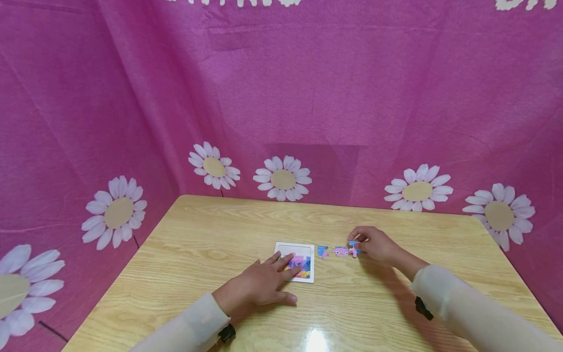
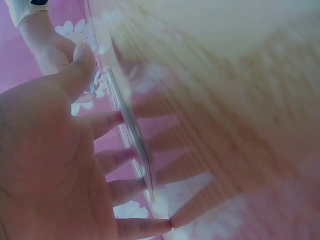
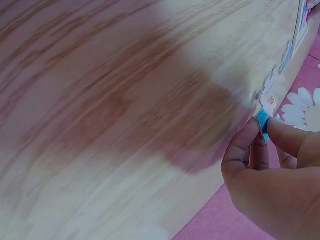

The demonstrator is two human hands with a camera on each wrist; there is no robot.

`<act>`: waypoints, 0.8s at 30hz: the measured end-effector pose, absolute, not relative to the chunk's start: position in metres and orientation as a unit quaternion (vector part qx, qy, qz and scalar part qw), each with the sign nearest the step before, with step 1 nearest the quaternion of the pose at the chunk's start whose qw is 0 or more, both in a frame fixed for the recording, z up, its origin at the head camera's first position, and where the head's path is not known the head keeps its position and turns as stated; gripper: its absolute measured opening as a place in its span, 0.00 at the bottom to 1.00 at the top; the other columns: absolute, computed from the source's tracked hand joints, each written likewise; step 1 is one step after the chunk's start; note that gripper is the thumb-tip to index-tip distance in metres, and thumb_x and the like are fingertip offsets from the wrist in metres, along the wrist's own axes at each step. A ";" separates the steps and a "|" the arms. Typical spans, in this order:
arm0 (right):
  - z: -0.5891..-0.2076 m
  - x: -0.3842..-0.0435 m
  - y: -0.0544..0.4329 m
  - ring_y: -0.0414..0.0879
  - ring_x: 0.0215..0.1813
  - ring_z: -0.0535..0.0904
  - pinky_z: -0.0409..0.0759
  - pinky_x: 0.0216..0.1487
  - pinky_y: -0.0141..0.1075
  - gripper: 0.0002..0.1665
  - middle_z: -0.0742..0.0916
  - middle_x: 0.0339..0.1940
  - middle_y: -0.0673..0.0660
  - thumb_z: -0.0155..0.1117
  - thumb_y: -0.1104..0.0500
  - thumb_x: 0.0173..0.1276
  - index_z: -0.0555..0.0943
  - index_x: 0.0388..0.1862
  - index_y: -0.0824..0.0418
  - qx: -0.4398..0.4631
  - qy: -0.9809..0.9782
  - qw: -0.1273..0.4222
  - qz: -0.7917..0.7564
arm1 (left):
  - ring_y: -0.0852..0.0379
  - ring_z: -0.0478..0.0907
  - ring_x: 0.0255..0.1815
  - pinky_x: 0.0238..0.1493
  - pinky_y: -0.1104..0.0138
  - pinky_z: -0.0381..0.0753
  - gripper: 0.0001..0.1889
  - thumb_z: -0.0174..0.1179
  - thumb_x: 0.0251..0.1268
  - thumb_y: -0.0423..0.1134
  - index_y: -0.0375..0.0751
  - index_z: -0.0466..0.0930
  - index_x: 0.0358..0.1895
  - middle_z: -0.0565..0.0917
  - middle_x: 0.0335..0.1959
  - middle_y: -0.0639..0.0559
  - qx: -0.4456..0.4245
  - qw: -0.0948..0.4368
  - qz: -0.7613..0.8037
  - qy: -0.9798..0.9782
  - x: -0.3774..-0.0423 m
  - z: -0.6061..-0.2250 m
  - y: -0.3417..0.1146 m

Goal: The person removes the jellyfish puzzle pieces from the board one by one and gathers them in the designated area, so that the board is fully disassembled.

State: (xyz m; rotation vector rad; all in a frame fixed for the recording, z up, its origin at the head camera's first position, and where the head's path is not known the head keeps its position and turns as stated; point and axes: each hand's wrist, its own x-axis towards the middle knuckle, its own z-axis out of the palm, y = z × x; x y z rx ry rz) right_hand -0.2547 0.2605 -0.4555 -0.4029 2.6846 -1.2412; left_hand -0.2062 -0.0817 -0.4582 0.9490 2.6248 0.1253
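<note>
A white-framed jigsaw puzzle [image 1: 313, 269] lies on the table, with colourful pieces filling its lower part and a pale area along its top. My left hand [image 1: 263, 282] rests on it with fingers spread and straight, covering its left side; in the left wrist view the fingertips touch the frame's edge [image 2: 131, 125]. To the right, my right hand [image 1: 376, 244] pinches a pink and blue puzzle piece [image 1: 353, 250] between thumb and fingers. Its blue end [image 3: 263, 122] shows in the right wrist view. Beside it lie a pink puzzle piece [image 1: 340, 251] and a blue and pink one [image 1: 323, 251].
The wooden table [image 1: 211, 230] reaches back to a pink cloth [image 1: 290, 98] printed with white daisies, which also hangs along both sides. Light glares on the table's front part.
</note>
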 end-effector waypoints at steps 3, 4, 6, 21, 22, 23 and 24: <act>-0.457 -0.255 0.265 0.49 0.40 0.78 0.76 0.34 0.37 0.06 0.85 0.38 0.61 0.61 0.73 0.72 0.83 0.44 0.67 -0.132 0.898 0.080 -0.413 | 0.44 0.45 0.86 0.73 0.34 0.60 0.44 0.51 0.67 0.75 0.68 0.53 0.83 0.46 0.86 0.57 0.334 0.174 0.044 0.925 -0.206 -0.458 -0.081; -0.458 -0.255 0.266 0.49 0.40 0.78 0.76 0.34 0.36 0.06 0.85 0.38 0.61 0.61 0.73 0.72 0.83 0.44 0.67 -0.130 0.898 0.080 -0.414 | 0.44 0.45 0.86 0.73 0.34 0.60 0.44 0.51 0.67 0.75 0.68 0.53 0.83 0.47 0.86 0.57 0.334 0.175 0.044 0.925 -0.206 -0.458 -0.081; -0.459 -0.255 0.267 0.49 0.40 0.78 0.76 0.34 0.36 0.06 0.85 0.38 0.61 0.61 0.73 0.73 0.83 0.44 0.67 -0.125 0.898 0.083 -0.413 | 0.44 0.45 0.86 0.73 0.34 0.60 0.44 0.51 0.67 0.75 0.68 0.53 0.83 0.47 0.86 0.57 0.335 0.173 0.043 0.925 -0.207 -0.458 -0.081; -0.464 -0.250 0.273 0.50 0.42 0.80 0.77 0.38 0.40 0.06 0.86 0.40 0.59 0.63 0.71 0.72 0.84 0.42 0.63 -0.128 0.916 0.061 -0.375 | 0.44 0.44 0.86 0.73 0.34 0.59 0.44 0.51 0.67 0.75 0.68 0.52 0.83 0.46 0.86 0.58 0.334 0.177 0.047 0.925 -0.207 -0.458 -0.082; -0.465 -0.250 0.274 0.51 0.43 0.81 0.77 0.39 0.41 0.06 0.86 0.40 0.59 0.63 0.71 0.73 0.84 0.43 0.63 -0.132 0.918 0.057 -0.370 | 0.44 0.44 0.86 0.73 0.34 0.59 0.44 0.51 0.67 0.75 0.68 0.52 0.83 0.46 0.86 0.58 0.334 0.177 0.047 0.925 -0.207 -0.458 -0.082; -0.466 -0.249 0.274 0.51 0.44 0.81 0.77 0.40 0.42 0.07 0.87 0.41 0.59 0.63 0.71 0.73 0.84 0.43 0.63 -0.135 0.920 0.053 -0.365 | 0.44 0.44 0.86 0.73 0.34 0.59 0.44 0.51 0.67 0.75 0.68 0.52 0.83 0.46 0.86 0.58 0.334 0.178 0.047 0.925 -0.207 -0.458 -0.082; -0.467 -0.249 0.275 0.51 0.44 0.81 0.77 0.41 0.42 0.07 0.87 0.41 0.59 0.62 0.71 0.73 0.84 0.43 0.63 -0.138 0.921 0.048 -0.361 | 0.44 0.44 0.86 0.73 0.34 0.59 0.44 0.51 0.67 0.75 0.68 0.52 0.83 0.46 0.86 0.58 0.334 0.178 0.047 0.925 -0.207 -0.458 -0.082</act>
